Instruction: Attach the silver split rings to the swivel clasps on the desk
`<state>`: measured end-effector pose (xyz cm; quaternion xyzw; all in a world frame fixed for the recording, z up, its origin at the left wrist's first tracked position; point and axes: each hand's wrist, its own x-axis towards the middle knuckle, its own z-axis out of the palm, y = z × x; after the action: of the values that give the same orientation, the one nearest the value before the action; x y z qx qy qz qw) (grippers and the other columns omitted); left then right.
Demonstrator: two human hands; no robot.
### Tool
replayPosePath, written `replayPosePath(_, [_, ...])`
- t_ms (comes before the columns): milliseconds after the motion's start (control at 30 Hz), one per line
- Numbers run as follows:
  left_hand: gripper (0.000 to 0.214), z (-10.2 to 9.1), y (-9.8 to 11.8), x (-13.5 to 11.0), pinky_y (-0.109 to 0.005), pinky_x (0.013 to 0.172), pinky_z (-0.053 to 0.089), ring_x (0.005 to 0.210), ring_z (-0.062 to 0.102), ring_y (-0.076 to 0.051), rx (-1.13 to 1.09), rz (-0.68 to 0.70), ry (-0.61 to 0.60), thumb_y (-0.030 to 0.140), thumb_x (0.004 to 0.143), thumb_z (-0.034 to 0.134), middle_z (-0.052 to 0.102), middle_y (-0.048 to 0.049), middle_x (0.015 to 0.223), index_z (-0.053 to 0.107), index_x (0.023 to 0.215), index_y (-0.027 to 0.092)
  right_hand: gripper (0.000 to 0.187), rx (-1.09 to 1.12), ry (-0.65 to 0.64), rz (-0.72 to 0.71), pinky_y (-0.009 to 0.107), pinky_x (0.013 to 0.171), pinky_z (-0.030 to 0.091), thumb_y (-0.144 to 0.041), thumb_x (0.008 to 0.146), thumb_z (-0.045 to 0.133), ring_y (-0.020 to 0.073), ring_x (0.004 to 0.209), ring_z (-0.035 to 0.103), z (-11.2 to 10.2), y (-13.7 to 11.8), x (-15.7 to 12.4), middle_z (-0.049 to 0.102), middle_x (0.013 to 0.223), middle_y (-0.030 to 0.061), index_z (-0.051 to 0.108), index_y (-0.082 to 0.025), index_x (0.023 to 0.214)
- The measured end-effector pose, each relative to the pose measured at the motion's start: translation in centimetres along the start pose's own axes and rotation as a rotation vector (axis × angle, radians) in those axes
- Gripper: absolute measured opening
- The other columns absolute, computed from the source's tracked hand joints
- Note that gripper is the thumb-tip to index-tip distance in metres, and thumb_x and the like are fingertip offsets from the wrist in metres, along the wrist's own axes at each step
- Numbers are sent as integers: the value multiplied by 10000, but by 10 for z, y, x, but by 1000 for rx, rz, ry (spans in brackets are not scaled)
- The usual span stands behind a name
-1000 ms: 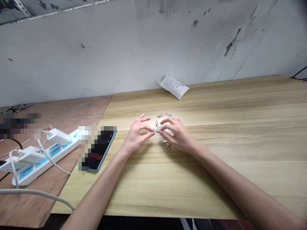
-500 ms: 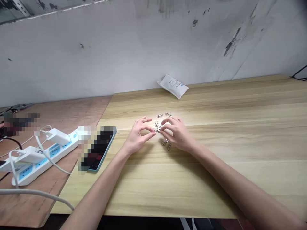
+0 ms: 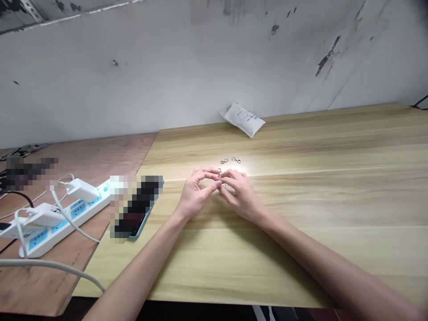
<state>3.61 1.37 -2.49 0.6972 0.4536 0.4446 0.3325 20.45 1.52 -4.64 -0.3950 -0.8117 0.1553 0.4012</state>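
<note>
My left hand (image 3: pixel 197 191) and my right hand (image 3: pixel 241 194) meet fingertip to fingertip over the table (image 3: pixel 317 178). Thumb and forefinger of each are pinched together on a small silver swivel clasp, mostly covered by the fingers. Just beyond the fingertips a bit of another silver clasp (image 3: pixel 220 171) shows. Farther back lie two loose swivel clasps, a left one (image 3: pixel 224 161) and a right one (image 3: pixel 236 160). Part of a metal loop peeks out under my right fingers; the rest there is hidden.
A white plastic packet (image 3: pixel 243 119) lies at the back against the wall (image 3: pixel 187 67). Left of my arm is a phone (image 3: pixel 142 209), partly blurred out. On the brown board (image 3: pixel 127 149) at the left, a white power strip (image 3: pixel 72 218) holds plugged-in chargers and cables.
My hands have closed in on each other, and the fingertips now touch around the clasp. My right hand has shifted down and covers the clasps that showed beneath it. The view has moved slightly.
</note>
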Motion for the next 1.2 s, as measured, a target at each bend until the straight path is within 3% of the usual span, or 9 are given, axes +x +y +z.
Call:
replayPosePath(133, [111,3,-1,-1,-405,976,472,1037,617,-223,-5,35,57,325,805,707,710,-51,938,700,819,215,182,32,-23,29,379,839,389,-213,951,469,202,878,585,-2,0,1,650,919,53,648,-230,927])
replayPosePath(333, [233,6,-4,-1,-370,889,530,917,669,-205,-41,-32,159,367,772,738,719,-47,919,687,924,197,207,39,-36,18,381,828,371,-215,965,462,199,851,574,-4,-1,2,657,887,47,663,-238,924])
replayPosePath(633, [180,4,-10,1,-382,947,503,993,657,-218,-120,-69,77,374,787,725,726,-57,953,734,833,200,189,1,-43,-61,375,825,368,-240,966,494,199,890,563,-5,8,4,660,931,57,681,-229,944])
replayPosePath(767, [187,-1,-8,2,-363,850,531,959,658,-214,-173,-89,67,379,801,706,704,-62,982,715,784,192,161,29,-134,-77,398,853,388,-242,939,545,211,937,562,-16,9,7,660,971,58,702,-232,908])
replayPosePath(833, [169,-7,-6,3,-375,870,516,972,648,-212,-87,-22,48,365,817,693,697,-59,987,712,788,200,183,134,-184,-28,402,872,420,-258,939,543,208,962,572,-26,8,9,646,995,59,713,-231,877])
replayPosePath(1033, [102,-16,6,8,-465,1063,350,1097,567,-231,531,366,-46,291,881,628,722,-19,981,703,817,263,272,545,-357,191,355,853,523,-357,939,526,194,997,614,-51,10,15,605,1107,57,728,-223,816])
replayPosePath(1133, [113,-30,13,9,-468,1090,317,1157,540,-236,690,399,-75,309,900,598,687,-18,1143,701,875,272,289,584,-355,218,356,865,521,-379,941,516,187,962,625,-50,15,15,614,1091,59,728,-212,838])
replayPosePath(1200, [220,-57,13,4,-466,1065,361,1242,483,-263,777,316,-141,393,876,615,580,-47,1331,678,1050,273,285,537,-279,226,359,839,526,-387,931,525,190,937,622,-46,19,14,619,1034,65,722,-205,834])
